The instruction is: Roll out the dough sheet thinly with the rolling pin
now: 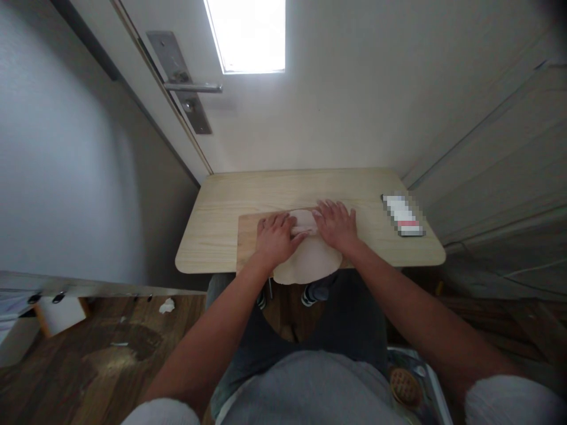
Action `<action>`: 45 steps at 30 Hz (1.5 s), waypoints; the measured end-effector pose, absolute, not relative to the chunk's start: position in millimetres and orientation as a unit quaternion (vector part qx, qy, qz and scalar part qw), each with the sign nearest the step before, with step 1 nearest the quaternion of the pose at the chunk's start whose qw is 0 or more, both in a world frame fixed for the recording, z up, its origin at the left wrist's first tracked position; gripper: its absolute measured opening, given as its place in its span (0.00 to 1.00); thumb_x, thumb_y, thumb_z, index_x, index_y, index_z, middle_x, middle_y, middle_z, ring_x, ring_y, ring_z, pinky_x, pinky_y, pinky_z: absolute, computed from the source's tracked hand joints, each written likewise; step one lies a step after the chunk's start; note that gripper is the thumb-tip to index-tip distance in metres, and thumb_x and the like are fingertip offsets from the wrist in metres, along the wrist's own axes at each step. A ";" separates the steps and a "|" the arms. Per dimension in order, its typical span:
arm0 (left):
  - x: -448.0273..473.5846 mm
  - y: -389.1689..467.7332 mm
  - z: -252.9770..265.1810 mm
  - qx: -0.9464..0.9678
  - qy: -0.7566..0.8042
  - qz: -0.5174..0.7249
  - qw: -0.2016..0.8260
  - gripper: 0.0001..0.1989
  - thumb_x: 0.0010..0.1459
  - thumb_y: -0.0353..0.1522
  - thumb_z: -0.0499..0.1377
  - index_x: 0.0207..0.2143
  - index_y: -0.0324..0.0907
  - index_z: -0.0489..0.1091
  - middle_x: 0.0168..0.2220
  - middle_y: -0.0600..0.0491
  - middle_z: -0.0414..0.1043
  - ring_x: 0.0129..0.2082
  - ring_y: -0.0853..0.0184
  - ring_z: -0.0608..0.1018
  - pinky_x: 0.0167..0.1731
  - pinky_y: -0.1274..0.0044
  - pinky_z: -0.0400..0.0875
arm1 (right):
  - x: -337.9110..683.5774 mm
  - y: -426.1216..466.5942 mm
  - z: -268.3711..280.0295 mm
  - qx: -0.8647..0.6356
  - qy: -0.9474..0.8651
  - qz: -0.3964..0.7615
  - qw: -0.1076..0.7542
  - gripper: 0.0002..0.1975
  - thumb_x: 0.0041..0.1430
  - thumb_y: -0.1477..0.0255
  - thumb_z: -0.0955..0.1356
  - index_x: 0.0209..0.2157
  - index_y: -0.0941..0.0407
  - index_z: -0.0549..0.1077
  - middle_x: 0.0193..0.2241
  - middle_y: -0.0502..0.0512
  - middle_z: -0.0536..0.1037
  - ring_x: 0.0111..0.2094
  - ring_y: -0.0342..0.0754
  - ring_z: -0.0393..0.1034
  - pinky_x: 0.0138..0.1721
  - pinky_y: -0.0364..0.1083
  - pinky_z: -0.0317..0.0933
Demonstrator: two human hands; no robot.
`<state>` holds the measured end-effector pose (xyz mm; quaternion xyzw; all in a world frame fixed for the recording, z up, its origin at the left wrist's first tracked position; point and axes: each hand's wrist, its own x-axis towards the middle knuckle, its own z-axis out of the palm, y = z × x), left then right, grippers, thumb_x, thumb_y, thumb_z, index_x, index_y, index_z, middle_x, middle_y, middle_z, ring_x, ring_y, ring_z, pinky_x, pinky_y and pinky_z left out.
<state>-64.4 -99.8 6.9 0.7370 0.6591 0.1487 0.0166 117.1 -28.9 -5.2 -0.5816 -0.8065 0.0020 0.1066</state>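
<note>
A person seated at a small wooden table bears down with both bare hands on a sheet of pale dough spread over a wooden board, its near edge drooping past the tabletop. The left hand lies palm down at one end of a pale cylinder, fingers forward and thumb angled inward along it; whether it grips the cylinder beneath cannot be told. The right hand rests palm down at the other end, its fingers stretched and fanned. The cylinder runs crosswise between them on the dough; whether it is a rolling pin or a rolled fold is unclear. A phone, its screen blurred, lies near the table's right end. Beyond the table stands a light door with a metal lever handle and a bright window pane. At lower right, a lattice-topped pie sits in a pale-rimmed tray; crumpled tissue lies on the floor at left.
</note>
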 end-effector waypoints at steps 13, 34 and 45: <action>-69.8 -59.0 6.3 0.716 0.689 0.111 0.011 0.30 0.69 0.51 0.37 0.63 0.51 0.62 0.67 0.49 0.60 0.65 0.52 0.60 0.61 0.54 0.54 | 104.3 14.1 -8.8 -0.588 -0.802 -0.003 0.107 0.29 0.72 0.57 0.51 0.64 0.55 0.63 0.63 0.64 0.66 0.61 0.61 0.57 0.58 0.61 0.48; -82.0 -6.2 4.2 0.717 0.688 0.104 0.049 0.26 0.69 0.48 0.39 0.56 0.51 0.69 0.59 0.48 0.67 0.60 0.51 0.65 0.57 0.52 0.57 | 91.6 55.7 -4.3 -0.590 -0.792 0.014 0.152 0.32 0.71 0.55 0.50 0.56 0.61 0.70 0.51 0.69 0.75 0.52 0.60 0.65 0.51 0.54 0.53; -73.5 -47.7 2.8 0.718 0.686 0.113 0.017 0.27 0.69 0.48 0.39 0.60 0.49 0.66 0.62 0.46 0.66 0.60 0.51 0.65 0.58 0.54 0.56 | 102.4 14.8 -10.5 -0.594 -0.789 0.027 0.153 0.28 0.71 0.58 0.52 0.52 0.57 0.75 0.48 0.63 0.78 0.50 0.57 0.67 0.52 0.53 0.51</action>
